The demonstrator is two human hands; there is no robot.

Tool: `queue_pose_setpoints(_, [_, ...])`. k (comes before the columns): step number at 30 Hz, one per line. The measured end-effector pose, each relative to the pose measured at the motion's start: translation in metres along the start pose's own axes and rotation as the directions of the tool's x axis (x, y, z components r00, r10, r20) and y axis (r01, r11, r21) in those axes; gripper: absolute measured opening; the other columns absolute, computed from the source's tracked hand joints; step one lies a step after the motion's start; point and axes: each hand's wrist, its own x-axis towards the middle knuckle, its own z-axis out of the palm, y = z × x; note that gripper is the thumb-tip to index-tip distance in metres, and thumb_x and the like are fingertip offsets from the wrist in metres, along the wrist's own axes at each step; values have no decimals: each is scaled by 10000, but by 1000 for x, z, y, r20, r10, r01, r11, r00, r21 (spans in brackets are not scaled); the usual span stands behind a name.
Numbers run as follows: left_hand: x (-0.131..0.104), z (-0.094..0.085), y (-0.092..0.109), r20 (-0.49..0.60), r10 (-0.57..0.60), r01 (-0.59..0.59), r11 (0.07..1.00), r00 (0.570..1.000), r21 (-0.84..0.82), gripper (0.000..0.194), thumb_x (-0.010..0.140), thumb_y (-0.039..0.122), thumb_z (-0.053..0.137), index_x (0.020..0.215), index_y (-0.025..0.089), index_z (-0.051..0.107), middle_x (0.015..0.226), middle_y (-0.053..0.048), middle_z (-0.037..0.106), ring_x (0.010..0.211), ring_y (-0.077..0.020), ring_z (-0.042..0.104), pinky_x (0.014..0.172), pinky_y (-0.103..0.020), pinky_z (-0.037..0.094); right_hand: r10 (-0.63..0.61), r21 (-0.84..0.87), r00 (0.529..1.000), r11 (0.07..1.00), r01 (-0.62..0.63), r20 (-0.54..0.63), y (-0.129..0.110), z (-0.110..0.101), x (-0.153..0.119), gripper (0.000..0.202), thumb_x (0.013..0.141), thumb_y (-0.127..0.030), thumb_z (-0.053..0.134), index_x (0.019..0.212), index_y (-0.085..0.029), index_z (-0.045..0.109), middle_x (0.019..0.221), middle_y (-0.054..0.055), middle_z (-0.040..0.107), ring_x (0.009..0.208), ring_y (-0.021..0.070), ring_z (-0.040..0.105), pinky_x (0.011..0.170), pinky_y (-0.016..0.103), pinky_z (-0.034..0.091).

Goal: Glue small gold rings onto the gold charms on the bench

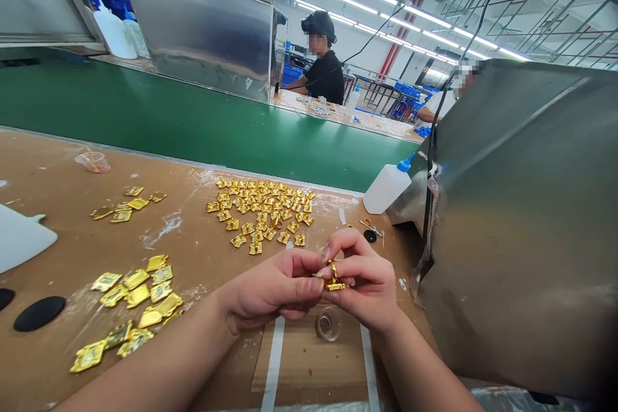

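Note:
Between my two hands is a small gold metal piece with a ring-like loop point(334, 275), held above the worktable. My left hand point(284, 283) pinches it from the left with thumb and forefinger. From the right, the fingers of my right hand point(364, 273) close on the same piece, hiding part of it. Just below my hands stands a small clear plastic cup point(328, 324) on a taped board point(309, 360). Beyond them lies a spread of similar small gold pieces point(265, 206). Larger flat gold plates point(138, 296) lie left of my left forearm.
A white bottle with a blue nozzle point(387, 187) stands at the right, by a large metal panel point(521, 219). A green conveyor belt point(193, 132) runs behind the table. Black discs point(39, 313) and another clear cup point(93, 161) are at left. A co-worker point(324, 64) sits across the belt.

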Motion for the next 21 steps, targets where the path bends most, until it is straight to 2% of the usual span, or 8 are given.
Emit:
queue_pose_setpoints(4, [2,1,-1,-20,5,-5,1000,1000,1,398,814,432,884,1054,165,711,667,80,395,475,-19,216,399,-156,163,-70,-111,997,991,68,-14,-3,-3,0,167,942,-317,754,1100,-305,806,987,73,657,932,213,656,791,379,597])
queue_pose_setpoints(7, [5,1,-2,-142,126,-121,992,982,46,442,772,465,908,1058,184,724,680,63,494,436,-5,298,392,-162,160,-99,-232,994,969,83,-56,-3,-5,-1,198,952,-255,731,1130,-307,799,1009,79,642,954,221,660,798,386,600])
queue_pose_setpoints(10, [8,-1,-5,-207,232,-208,970,951,128,499,696,501,947,1012,182,730,684,46,556,449,-18,378,416,-163,231,-106,-312,989,947,70,-102,-2,-7,-1,261,925,-195,753,1154,-313,790,1028,76,634,960,222,662,803,392,603])
queue_pose_setpoints(13, [8,-4,-7,-264,255,-197,954,930,225,488,695,483,948,1008,177,733,637,52,543,473,-40,385,438,-170,289,-135,-347,985,933,92,-102,-2,-7,0,298,916,-147,745,1165,-309,782,1027,72,639,960,218,664,800,390,606])
queue_pose_setpoints(17, [7,-3,-6,-349,304,-183,922,886,341,443,712,486,935,973,170,764,570,69,481,472,-43,354,436,-170,256,-185,-371,979,918,142,-81,-2,-6,2,328,913,-104,726,1182,-287,772,1055,73,664,996,216,666,832,392,602])
queue_pose_setpoints(21, [8,2,-2,-358,359,-217,900,862,378,362,741,462,923,951,192,806,577,53,521,475,-44,362,436,-172,260,-201,-410,973,902,137,-116,-2,-4,2,317,915,-108,725,1175,-283,771,1035,70,691,971,214,670,809,389,604])
